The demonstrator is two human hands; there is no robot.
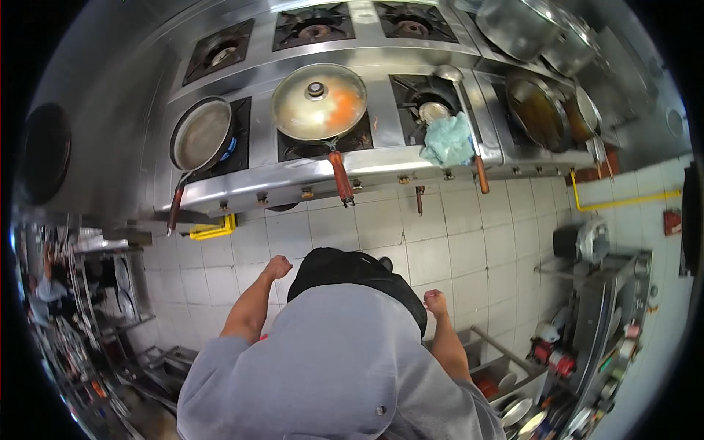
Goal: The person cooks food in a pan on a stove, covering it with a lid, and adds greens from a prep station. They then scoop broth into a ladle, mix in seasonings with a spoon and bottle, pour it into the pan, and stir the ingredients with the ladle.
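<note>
Left hand (277, 267) and right hand (435, 302): loosely clenched.
I hold both near the torso (315, 359), well apart from the stove (383, 163), where the lidded pan (319, 106) rests to the right of the open pan (203, 133).

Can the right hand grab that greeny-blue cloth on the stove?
Probably yes, maybe with a step forward. The right hand looks empty, and the cloth lies at the front edge of the stove with nothing in front of it. Just mind the ladle right beside it.
</note>
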